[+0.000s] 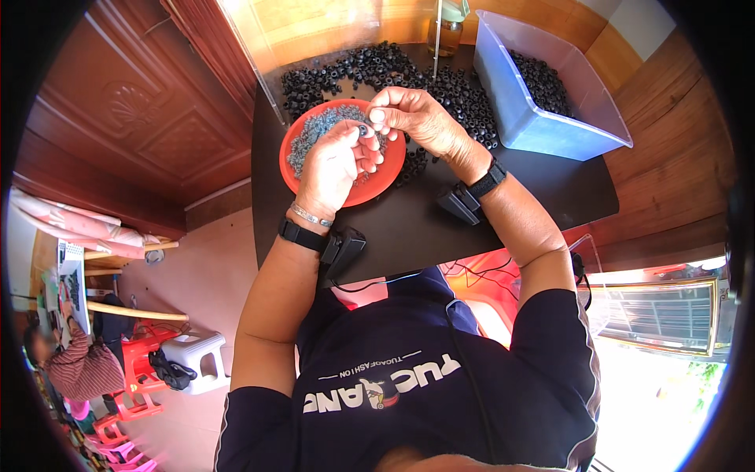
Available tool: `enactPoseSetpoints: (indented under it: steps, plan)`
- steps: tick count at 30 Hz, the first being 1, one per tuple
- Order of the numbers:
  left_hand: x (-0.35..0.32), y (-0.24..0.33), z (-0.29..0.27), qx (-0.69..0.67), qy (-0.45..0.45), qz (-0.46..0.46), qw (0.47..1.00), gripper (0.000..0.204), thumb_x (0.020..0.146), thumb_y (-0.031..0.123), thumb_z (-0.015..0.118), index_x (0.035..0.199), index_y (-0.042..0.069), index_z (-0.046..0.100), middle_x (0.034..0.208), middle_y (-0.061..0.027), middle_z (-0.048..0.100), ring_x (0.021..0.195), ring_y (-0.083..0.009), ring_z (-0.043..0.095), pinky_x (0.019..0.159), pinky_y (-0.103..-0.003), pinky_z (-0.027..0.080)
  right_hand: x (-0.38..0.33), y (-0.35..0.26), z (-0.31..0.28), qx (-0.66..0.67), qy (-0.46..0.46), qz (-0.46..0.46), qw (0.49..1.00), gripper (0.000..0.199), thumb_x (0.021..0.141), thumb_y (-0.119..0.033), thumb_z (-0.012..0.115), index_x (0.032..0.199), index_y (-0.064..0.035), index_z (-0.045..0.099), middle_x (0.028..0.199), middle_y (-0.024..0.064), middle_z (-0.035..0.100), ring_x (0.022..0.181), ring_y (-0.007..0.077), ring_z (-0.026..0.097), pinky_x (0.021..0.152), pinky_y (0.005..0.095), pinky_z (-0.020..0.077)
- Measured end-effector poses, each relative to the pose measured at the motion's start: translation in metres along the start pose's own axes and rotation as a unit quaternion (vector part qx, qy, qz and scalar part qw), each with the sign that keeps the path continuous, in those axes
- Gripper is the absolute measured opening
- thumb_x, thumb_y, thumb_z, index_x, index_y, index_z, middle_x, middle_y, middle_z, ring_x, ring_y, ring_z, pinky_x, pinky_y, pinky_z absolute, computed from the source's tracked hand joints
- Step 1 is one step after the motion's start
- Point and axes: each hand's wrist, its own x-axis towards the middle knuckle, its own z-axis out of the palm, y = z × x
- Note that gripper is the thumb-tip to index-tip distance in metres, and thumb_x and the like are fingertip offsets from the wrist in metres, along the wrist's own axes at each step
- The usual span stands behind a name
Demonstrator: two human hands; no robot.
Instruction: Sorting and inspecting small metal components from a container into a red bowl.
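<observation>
Both hands meet over a shallow round dish [385, 182] of smooth red-orange plastic that sits on a matte black tabletop [550, 197]. The dish holds a bed of tiny grey-blue pieces [311, 134], fine and grainy in look, too small to make out one by one.

The left hand [334, 165] is curled above the dish, its fingers [363, 149] drawn in narrow around a small black ring [362, 130] pinched at the tips; the ring looks rubbery and dull, with a dark hole through its middle. The right hand [417, 118] comes in from the other side, its fingers bent close together and its thumb tip [378, 115] pressed just beside the same ring, so the two hands touch at that one spot above the dish's far half.

Behind the dish, a loose heap of like black rings [370, 71] spreads over the tabletop, knobbly and matte, running up to a clear upright plastic sheet [259, 71]. To the right stands a translucent bluish bin [543, 118] with straight walls, tilted a little, with more black rings piled inside. A glass jar [450, 31] of amber liquid stands at the far edge.

Each wrist carries a black strap with a boxy black device [344, 248] hanging against the forearm; the left wrist also wears a thin silvery bracelet [311, 215].
</observation>
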Motion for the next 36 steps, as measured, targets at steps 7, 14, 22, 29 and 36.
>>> enactPoseSetpoints:
  steps: [7,14,22,29,36]
  plan:
    - [0.002,-0.006,-0.004,-0.022,0.007,-0.018,1.0,0.018,0.093,0.02,0.048,0.096,0.004,0.055,0.086,-0.008,0.061,0.074,-0.0192,0.06,0.065,-0.028,0.047,0.0,-0.001,0.002,-0.048,0.021,0.053,0.997,0.021,0.091,-0.025,0.063,0.093,-0.0049,0.063,0.077,-0.0036,0.059,0.068,0.0042,0.051,0.059,0.0191,0.0428]
    - [0.003,-0.007,-0.002,-0.027,0.007,-0.042,0.999,0.018,0.094,0.021,0.047,0.095,0.005,0.055,0.086,-0.0072,0.059,0.075,-0.0191,0.06,0.067,-0.029,0.047,0.0,-0.001,0.002,-0.047,0.02,0.069,0.996,0.02,0.091,-0.024,0.063,0.093,-0.0042,0.063,0.077,-0.003,0.059,0.068,0.0043,0.052,0.059,0.019,0.0424]
    - [0.003,-0.006,-0.004,-0.012,0.009,-0.031,0.999,0.018,0.095,0.02,0.046,0.094,0.005,0.054,0.085,-0.0077,0.06,0.074,-0.019,0.06,0.067,-0.029,0.048,-0.001,-0.005,0.002,-0.102,0.009,0.067,0.992,0.016,0.089,-0.015,0.063,0.101,-0.0039,0.063,0.081,-0.0023,0.062,0.068,0.004,0.052,0.062,0.0187,0.0425]
    - [0.003,-0.004,0.001,0.004,0.01,-0.033,0.999,0.02,0.095,0.021,0.045,0.093,0.003,0.054,0.084,-0.0078,0.06,0.073,-0.0185,0.06,0.066,-0.028,0.047,-0.001,-0.006,0.001,-0.119,0.008,0.091,0.989,0.017,0.089,-0.015,0.063,0.101,-0.004,0.063,0.083,-0.0027,0.063,0.069,0.0039,0.053,0.062,0.0189,0.0423]
    - [0.001,-0.002,0.002,0.0,0.013,-0.044,0.999,0.02,0.095,0.021,0.044,0.092,0.004,0.054,0.083,-0.0075,0.059,0.073,-0.0189,0.06,0.067,-0.028,0.047,-0.004,-0.009,0.007,-0.177,0.001,0.013,0.984,0.016,0.09,-0.016,0.062,0.097,-0.002,0.065,0.085,-0.0012,0.063,0.077,0.0066,0.055,0.069,0.0225,0.045]
